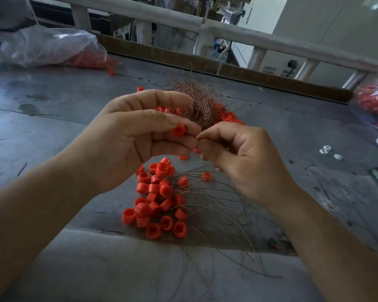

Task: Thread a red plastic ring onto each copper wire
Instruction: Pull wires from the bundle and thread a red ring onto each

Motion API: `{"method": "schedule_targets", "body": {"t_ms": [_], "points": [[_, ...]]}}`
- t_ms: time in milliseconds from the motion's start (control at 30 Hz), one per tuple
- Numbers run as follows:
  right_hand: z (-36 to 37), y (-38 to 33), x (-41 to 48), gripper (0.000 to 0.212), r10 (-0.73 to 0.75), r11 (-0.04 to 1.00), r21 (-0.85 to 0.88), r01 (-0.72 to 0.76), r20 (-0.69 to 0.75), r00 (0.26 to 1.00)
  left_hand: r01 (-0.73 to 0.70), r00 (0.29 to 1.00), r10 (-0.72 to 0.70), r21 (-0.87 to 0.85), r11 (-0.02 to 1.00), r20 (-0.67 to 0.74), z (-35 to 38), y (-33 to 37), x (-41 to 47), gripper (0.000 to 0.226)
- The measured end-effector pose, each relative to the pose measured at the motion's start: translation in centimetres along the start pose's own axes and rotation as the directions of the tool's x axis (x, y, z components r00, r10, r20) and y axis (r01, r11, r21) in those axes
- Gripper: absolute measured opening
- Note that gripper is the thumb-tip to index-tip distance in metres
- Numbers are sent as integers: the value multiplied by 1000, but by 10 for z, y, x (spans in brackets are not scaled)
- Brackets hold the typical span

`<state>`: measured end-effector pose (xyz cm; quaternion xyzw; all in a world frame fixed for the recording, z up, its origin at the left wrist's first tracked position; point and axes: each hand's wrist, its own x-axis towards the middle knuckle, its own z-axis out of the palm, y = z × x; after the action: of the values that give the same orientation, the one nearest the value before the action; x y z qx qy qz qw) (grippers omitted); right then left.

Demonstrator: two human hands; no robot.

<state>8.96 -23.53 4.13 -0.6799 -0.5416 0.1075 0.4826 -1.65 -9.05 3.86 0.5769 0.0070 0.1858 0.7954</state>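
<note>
My left hand pinches a red plastic ring between thumb and fingers, raised above the table. My right hand meets it from the right, thumb and forefinger pinching a thin copper wire close to the ring. Behind the hands lies a tangled bundle of copper wires. Below the hands sits a pile of red rings with thin wires running out of them toward the front right.
More loose red rings lie beside the bundle on the grey table. Clear plastic bags of red rings sit at the far left and at the right edge. Small white pieces lie to the right. A railing runs behind the table.
</note>
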Motion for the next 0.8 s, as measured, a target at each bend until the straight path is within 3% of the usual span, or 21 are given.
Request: {"method": "schedule_targets", "body": {"t_ms": [133,267,400,500,600,700,800], "points": [[-5,1,1,14,-8,998,-66,1,-93,996,-50,998,53,102,994,-30,2,2,-2,10],[-11,1,1,15,31,997,-60,-40,-147,989,-29,992,57,233,972,-116,2,3,-2,15],[-14,1,0,15,67,996,-52,-75,-136,988,-11,981,84,380,925,-175,-4,8,-1,33],[-14,1,0,16,76,987,-132,-86,-80,994,-5,980,118,574,819,-160,-6,8,-2,31],[-12,0,-1,17,119,976,-186,-110,35,992,70,994,8,676,734,-112,-9,5,-1,26],[-11,3,-2,20,220,945,-282,-164,180,959,142,990,-94,740,657,-106,-14,2,1,31],[-10,6,0,14,272,914,-368,-171,243,931,134,990,-123,752,645,-71,-13,0,2,25]]}}
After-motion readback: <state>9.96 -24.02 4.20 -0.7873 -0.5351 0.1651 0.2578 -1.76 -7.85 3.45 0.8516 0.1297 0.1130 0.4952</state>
